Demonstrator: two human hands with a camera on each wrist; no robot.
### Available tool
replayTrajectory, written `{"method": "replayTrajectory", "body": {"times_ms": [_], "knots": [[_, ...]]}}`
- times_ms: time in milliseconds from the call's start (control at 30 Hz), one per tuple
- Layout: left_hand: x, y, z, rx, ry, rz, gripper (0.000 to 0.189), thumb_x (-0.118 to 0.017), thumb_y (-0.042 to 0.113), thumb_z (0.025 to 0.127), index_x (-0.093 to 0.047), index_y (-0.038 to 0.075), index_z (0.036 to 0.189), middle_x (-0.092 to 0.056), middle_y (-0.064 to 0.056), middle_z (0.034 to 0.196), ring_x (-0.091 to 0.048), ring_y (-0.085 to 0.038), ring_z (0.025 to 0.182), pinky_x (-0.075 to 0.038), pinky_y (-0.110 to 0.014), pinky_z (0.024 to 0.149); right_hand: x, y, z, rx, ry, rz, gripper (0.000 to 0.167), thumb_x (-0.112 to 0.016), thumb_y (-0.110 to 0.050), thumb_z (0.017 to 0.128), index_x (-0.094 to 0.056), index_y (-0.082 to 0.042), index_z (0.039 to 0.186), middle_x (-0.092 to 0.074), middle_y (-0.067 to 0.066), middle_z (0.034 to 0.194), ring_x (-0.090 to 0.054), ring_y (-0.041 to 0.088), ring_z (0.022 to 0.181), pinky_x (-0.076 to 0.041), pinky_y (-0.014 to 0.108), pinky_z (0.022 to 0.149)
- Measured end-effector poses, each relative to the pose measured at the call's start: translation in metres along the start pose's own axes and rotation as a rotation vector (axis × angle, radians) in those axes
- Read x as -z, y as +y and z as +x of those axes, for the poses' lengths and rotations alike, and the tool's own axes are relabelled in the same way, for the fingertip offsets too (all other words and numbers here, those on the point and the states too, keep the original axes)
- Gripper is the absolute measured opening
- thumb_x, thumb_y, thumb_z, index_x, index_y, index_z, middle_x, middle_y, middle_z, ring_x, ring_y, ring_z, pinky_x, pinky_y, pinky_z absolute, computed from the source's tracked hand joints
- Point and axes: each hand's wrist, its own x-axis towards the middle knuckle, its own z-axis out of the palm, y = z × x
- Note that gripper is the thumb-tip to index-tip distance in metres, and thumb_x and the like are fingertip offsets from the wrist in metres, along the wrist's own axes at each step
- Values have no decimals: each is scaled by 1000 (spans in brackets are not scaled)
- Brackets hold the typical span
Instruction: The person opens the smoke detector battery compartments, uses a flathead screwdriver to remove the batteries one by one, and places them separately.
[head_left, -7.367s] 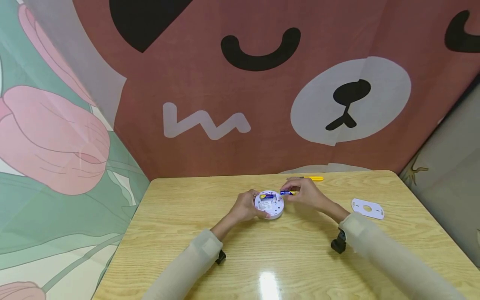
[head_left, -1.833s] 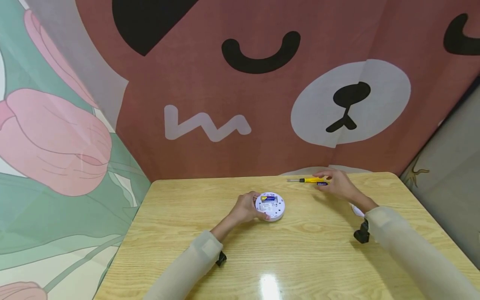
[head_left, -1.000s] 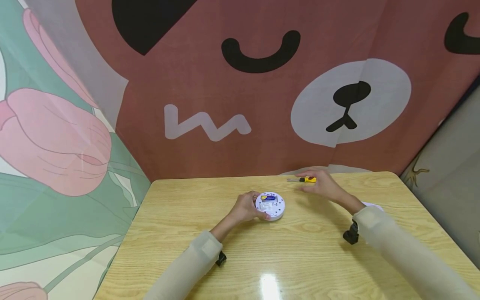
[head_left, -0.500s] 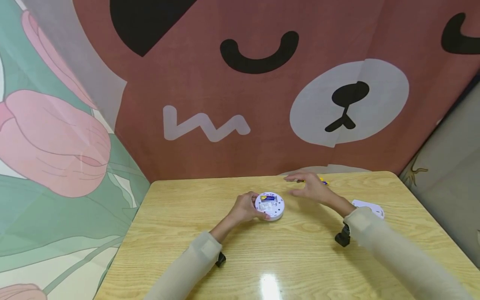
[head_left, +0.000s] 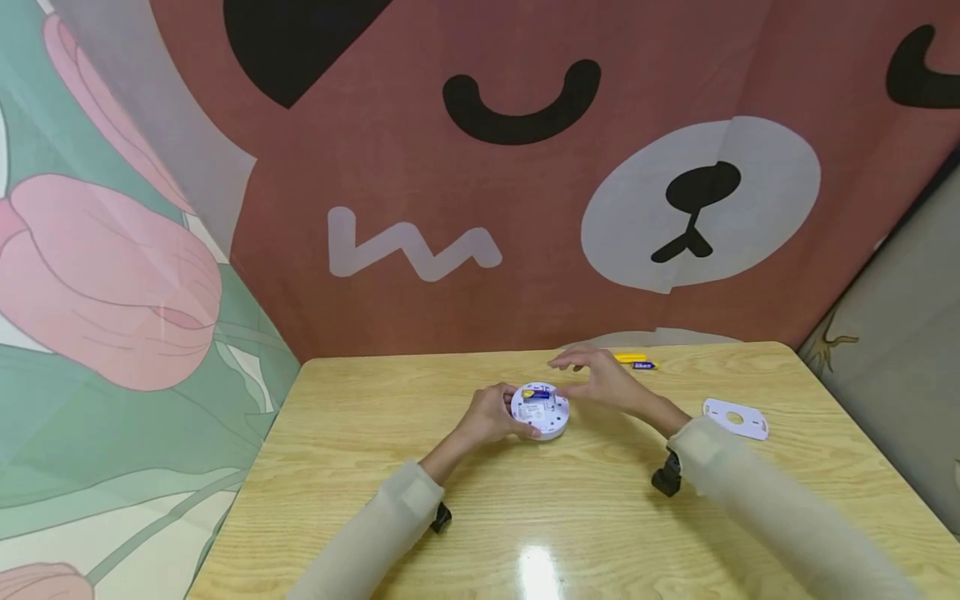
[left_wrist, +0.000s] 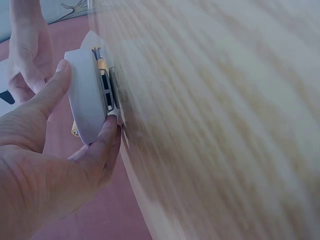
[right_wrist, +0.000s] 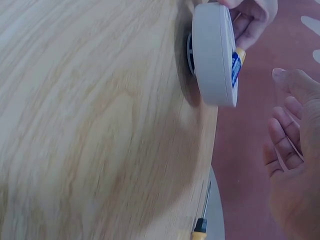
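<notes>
My left hand grips a round white smoke alarm by its left edge, its open battery side facing up. One blue-and-yellow battery sits in the compartment, and its end sticks up past the rim in the right wrist view. My right hand hovers at the alarm's right edge, thumb and fingers spread apart with nothing between them. In the right wrist view the right hand is relaxed beside the alarm. Vent slots show on the alarm's underside in the left wrist view.
A second battery lies on the table by the yellow screwdriver handle at the back edge; the right hand hides the screwdriver's shaft in the head view. To the right lies a white mounting plate with a round hole. A printed cloth hangs behind.
Earlier the right hand held a battery by the alarm, then set it down beside the screwdriver. Since then it has moved left, back to the alarm, without it. The left hand stays put.
</notes>
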Motion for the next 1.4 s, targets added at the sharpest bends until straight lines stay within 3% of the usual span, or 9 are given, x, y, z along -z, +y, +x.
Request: {"method": "replayTrajectory", "body": {"times_ms": [200, 467, 833, 1100, 1267, 1400], "knots": [[1, 1, -1, -3, -5, -7, 75, -104, 26, 67, -69, -2, 127, -77, -10, 110, -68, -12, 93, -58, -26, 82, -8, -4, 2, -2, -21, 46, 43, -91, -13, 84, -77, -6, 124, -75, 10, 122, -69, 39, 104, -58, 59, 86], [2, 0, -1, -4, -12, -25, 73, -103, 25, 68, -69, -2, 127, -77, -9, 108, -68, -11, 90, -58, -25, 79, -21, -2, 7, 23, -30, 14, 40, -91, -16, 85, -78, -7, 122, -75, 14, 118, -69, 27, 100, -55, 38, 80], [2, -3, -1, -17, -12, -36, 68, -103, 24, 68, -71, 0, 123, -77, -5, 104, -65, -6, 86, -56, -22, 75, -34, 0, 11, 28, -26, 4, 40, -91, -13, 83, -78, -5, 120, -77, 9, 114, -71, 22, 97, -59, 37, 83], [2, -3, -1, -32, -13, -23, 67, -103, 24, 67, -71, -1, 121, -77, -8, 104, -65, -8, 84, -56, -22, 74, -43, 2, 14, 60, -20, 16, 40, -92, -10, 83, -77, 3, 118, -77, 10, 108, -71, 22, 91, -60, 36, 78], [2, -3, 0, -32, -8, -5, 65, -104, 26, 67, -72, 1, 119, -76, -6, 102, -62, -6, 83, -53, -22, 72, -49, 2, 16, 27, -19, 21, 38, -91, -9, 84, -78, 2, 118, -77, 7, 109, -72, 21, 96, -59, 34, 83], [2, -4, 0, -39, -4, 10, 65, -104, 27, 67, -72, 2, 118, -76, -4, 101, -61, -7, 83, -52, -22, 72, -52, 1, 17, 56, -1, 20, 33, -90, -6, 84, -80, 1, 114, -77, 8, 108, -72, 24, 100, -60, 36, 85]]}}
